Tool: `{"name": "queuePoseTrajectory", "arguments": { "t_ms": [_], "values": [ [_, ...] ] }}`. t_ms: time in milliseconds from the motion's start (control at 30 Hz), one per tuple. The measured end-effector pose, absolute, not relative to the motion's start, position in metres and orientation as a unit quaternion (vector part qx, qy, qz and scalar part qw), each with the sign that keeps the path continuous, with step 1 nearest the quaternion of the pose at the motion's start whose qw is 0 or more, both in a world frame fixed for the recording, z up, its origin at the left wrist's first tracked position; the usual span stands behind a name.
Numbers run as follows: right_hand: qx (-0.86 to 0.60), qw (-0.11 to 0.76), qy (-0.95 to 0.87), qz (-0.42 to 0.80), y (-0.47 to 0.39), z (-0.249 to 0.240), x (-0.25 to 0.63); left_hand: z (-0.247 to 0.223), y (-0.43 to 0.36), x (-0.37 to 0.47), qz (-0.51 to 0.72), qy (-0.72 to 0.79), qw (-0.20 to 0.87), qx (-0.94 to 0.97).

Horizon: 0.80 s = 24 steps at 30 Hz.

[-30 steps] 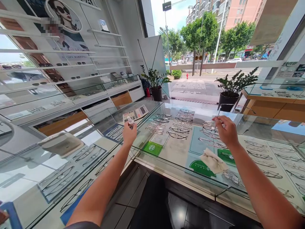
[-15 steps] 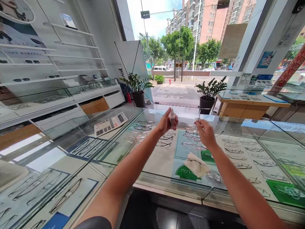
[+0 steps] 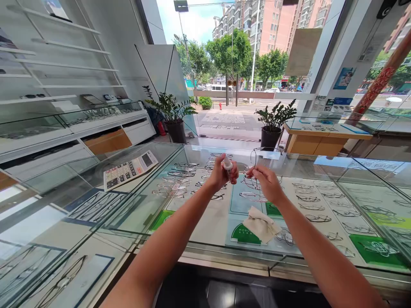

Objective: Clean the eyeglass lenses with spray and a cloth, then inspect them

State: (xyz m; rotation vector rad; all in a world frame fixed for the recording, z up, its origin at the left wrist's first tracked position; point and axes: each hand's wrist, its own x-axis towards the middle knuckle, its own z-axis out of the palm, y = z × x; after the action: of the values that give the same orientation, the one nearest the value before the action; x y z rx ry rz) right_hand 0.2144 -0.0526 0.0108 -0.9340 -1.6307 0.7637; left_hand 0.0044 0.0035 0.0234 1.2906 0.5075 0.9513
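Above the glass display counter [image 3: 208, 222], my left hand [image 3: 219, 176] is wrapped round a small spray bottle [image 3: 228, 164] with a white top, held upright. To its right, my right hand [image 3: 266, 182] pinches a pair of thin-framed glasses [image 3: 256, 155]. A rim of the glasses stands up above the fingers; part of the frame is hidden behind the hand. The bottle and the glasses are a short gap apart. A crumpled cream cloth [image 3: 261, 225] lies on the counter top below my right hand.
Rows of eyeglass frames [image 3: 310, 198] lie under the counter glass. A large calculator [image 3: 131, 170] rests on the counter at the left. Beyond the counter stand two potted plants [image 3: 176, 130] and a wooden-fronted display case [image 3: 316, 140]. A glass door faces the street.
My head view has shifted a little to the right and down. The bottle now tilts differently in my left hand, and the glasses' rim shows more clearly above my right hand.
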Motion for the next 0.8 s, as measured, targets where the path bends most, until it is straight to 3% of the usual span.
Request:
{"name": "queuePoseTrajectory", "arguments": {
  "t_ms": [233,633,800],
  "values": [
    [-0.339,0.514,-0.656,0.436,-0.058,0.016,0.209,0.008,0.006,0.014,0.478,0.305,0.475,0.673],
    [-0.302,0.508,-0.637,0.495,-0.061,0.017,0.206,0.014,0.0,0.013,0.458,0.298,0.461,0.699],
    [-0.286,0.55,-0.592,0.516,-0.055,0.015,0.213,0.021,-0.003,0.01,0.473,0.303,0.45,0.694]
  ]
}}
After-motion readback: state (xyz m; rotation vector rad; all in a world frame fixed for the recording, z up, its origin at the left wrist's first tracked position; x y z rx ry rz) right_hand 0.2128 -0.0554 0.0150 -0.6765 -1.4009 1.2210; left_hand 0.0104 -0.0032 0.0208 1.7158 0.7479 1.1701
